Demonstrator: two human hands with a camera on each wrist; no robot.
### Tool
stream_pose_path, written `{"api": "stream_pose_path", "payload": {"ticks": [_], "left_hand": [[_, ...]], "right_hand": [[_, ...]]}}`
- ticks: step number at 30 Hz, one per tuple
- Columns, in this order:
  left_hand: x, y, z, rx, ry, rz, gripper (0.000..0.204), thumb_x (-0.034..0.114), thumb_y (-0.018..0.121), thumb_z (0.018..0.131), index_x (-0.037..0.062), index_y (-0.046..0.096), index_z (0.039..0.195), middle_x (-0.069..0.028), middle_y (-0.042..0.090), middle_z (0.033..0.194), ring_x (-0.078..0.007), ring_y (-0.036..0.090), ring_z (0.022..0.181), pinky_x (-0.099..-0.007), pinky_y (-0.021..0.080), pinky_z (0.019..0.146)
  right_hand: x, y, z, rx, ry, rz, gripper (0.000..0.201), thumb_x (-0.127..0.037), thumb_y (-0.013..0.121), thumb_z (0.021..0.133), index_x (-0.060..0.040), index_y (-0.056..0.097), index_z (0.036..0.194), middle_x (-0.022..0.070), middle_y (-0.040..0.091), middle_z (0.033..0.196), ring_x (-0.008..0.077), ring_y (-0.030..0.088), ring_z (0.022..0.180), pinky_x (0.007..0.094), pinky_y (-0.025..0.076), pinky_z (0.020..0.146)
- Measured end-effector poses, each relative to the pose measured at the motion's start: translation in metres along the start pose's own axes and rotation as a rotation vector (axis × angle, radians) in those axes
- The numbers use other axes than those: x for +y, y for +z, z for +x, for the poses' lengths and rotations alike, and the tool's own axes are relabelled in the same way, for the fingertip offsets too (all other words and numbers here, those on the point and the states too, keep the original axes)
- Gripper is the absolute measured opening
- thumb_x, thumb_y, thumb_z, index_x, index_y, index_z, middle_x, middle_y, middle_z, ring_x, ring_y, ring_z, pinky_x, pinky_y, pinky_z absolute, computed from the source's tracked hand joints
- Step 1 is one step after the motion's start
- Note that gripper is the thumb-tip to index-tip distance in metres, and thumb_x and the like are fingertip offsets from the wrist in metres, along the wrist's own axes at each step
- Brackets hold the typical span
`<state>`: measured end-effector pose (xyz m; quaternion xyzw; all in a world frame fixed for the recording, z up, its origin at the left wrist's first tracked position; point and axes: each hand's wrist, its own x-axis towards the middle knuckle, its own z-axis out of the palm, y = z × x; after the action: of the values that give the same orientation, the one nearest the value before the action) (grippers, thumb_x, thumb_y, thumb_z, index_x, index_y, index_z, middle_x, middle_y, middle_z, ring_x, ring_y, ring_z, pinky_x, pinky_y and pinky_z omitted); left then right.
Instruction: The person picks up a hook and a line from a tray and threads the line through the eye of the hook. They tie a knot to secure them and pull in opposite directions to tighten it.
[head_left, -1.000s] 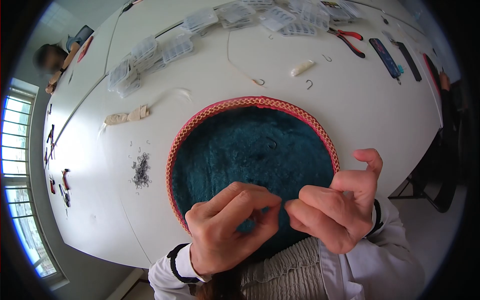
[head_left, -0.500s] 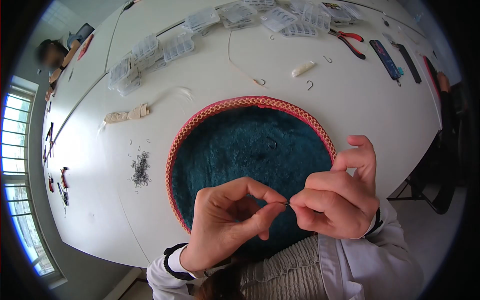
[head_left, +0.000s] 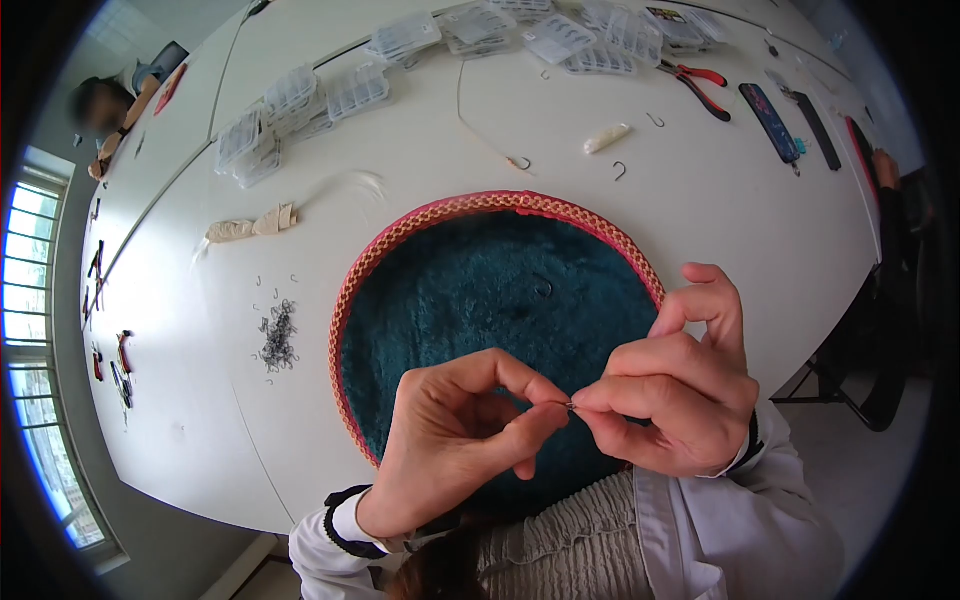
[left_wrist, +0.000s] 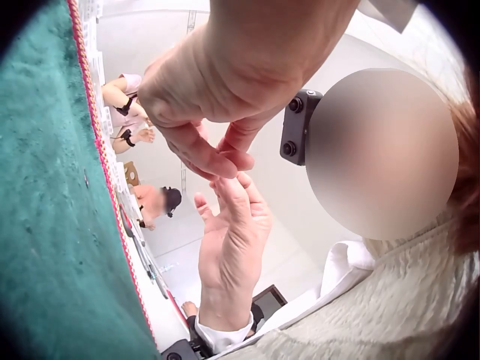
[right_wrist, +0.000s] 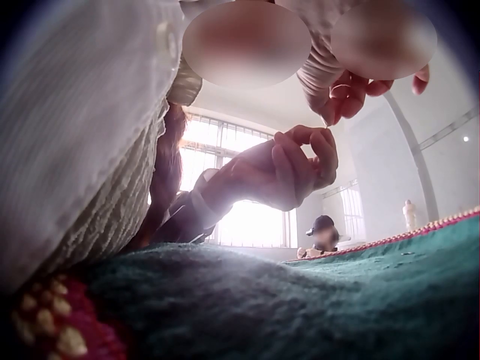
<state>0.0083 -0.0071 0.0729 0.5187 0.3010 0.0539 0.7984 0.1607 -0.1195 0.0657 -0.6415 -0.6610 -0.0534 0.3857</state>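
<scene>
Over the round teal cushion [head_left: 450, 300], both hands meet fingertip to fingertip. The left hand [head_left: 440, 440] pinches a tiny dark thing [head_left: 570, 406] between thumb and index finger, its other fingers curled behind. From the other side the right hand [head_left: 675, 400] pinches at the same spot, its little finger raised. What the tiny thing is cannot be made out. The left wrist view shows the left hand [left_wrist: 232, 75] above the right hand [left_wrist: 232, 247], tips touching. A dark hook [head_left: 543, 287] lies on the cushion beyond the hands.
Left of the cushion lie a pile of small hooks [head_left: 278, 337] and a wrapped bundle [head_left: 252, 224]. Farther back are clear plastic boxes [head_left: 357, 92], red-handled pliers [head_left: 697, 90], a phone [head_left: 769, 122], a white roll [head_left: 606, 139] and single hooks. Other people sit at the table's far sides.
The left hand has turned and spread its thumb and index finger into a wider loop. The right hand has shifted slightly up and left. The gap between their fingertips has closed, and a tiny dark thing shows there.
</scene>
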Motion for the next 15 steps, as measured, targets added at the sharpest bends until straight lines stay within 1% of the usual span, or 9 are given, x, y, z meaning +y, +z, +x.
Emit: {"api": "stream_pose_path", "payload": {"ticks": [5,6,7,8,12,15], "left_hand": [[-0.0008,0.0011,0.0015,-0.016,-0.011,0.006,0.009,0.004,0.062,0.081,-0.0033,0.059,0.085,-0.0027,0.061,0.072,-0.0032,0.054,0.054,-0.0158,0.043,0.048],[-0.0005,0.0025,0.0021,0.012,0.000,-0.016,0.006,0.001,0.062,0.079,-0.0034,0.058,0.081,-0.0064,0.062,0.072,-0.0055,0.054,0.051,-0.0168,0.044,0.046],[-0.0002,0.0033,0.0025,0.040,0.010,-0.039,0.005,-0.002,0.063,0.076,-0.0035,0.058,0.077,-0.0102,0.063,0.072,-0.0078,0.055,0.048,-0.0178,0.044,0.044],[0.0000,0.0034,0.0026,0.040,0.011,-0.039,0.005,-0.002,0.063,0.076,-0.0035,0.058,0.077,-0.0102,0.063,0.072,-0.0078,0.055,0.048,-0.0178,0.044,0.044],[0.0012,0.0038,0.0023,0.047,-0.001,-0.023,0.006,-0.002,0.063,0.076,-0.0033,0.058,0.077,-0.0097,0.063,0.071,-0.0079,0.055,0.048,-0.0178,0.044,0.044],[0.0021,0.0029,0.0021,0.041,-0.010,-0.008,0.006,-0.001,0.063,0.076,-0.0030,0.057,0.077,-0.0093,0.063,0.071,-0.0080,0.055,0.048,-0.0179,0.044,0.044]], "right_hand": [[-0.0002,0.0003,0.0008,-0.012,0.008,-0.021,0.014,-0.012,0.072,0.054,-0.0126,0.063,0.065,-0.0044,0.057,0.070,0.0194,0.044,0.071,0.0469,0.034,0.088],[0.0000,0.0001,0.0016,-0.012,0.008,-0.021,0.014,-0.012,0.072,0.054,-0.0126,0.063,0.065,-0.0044,0.057,0.070,0.0194,0.044,0.071,0.0469,0.034,0.088],[0.0003,-0.0003,0.0027,0.000,0.012,0.000,0.015,-0.012,0.070,0.054,-0.0119,0.061,0.066,-0.0040,0.057,0.071,0.0193,0.045,0.071,0.0451,0.035,0.084],[0.0005,-0.0005,0.0036,0.012,0.016,0.022,0.017,-0.012,0.069,0.053,-0.0111,0.060,0.067,-0.0037,0.056,0.073,0.0191,0.046,0.070,0.0434,0.036,0.080],[0.0019,0.0019,0.0044,0.022,0.023,0.067,0.017,-0.013,0.069,0.054,-0.0107,0.060,0.067,-0.0031,0.056,0.072,0.0196,0.046,0.070,0.0426,0.036,0.079],[0.0026,0.0029,0.0050,0.024,0.016,0.097,0.017,-0.014,0.069,0.054,-0.0098,0.060,0.068,-0.0025,0.056,0.072,0.0203,0.045,0.069,0.0413,0.036,0.076]]}}
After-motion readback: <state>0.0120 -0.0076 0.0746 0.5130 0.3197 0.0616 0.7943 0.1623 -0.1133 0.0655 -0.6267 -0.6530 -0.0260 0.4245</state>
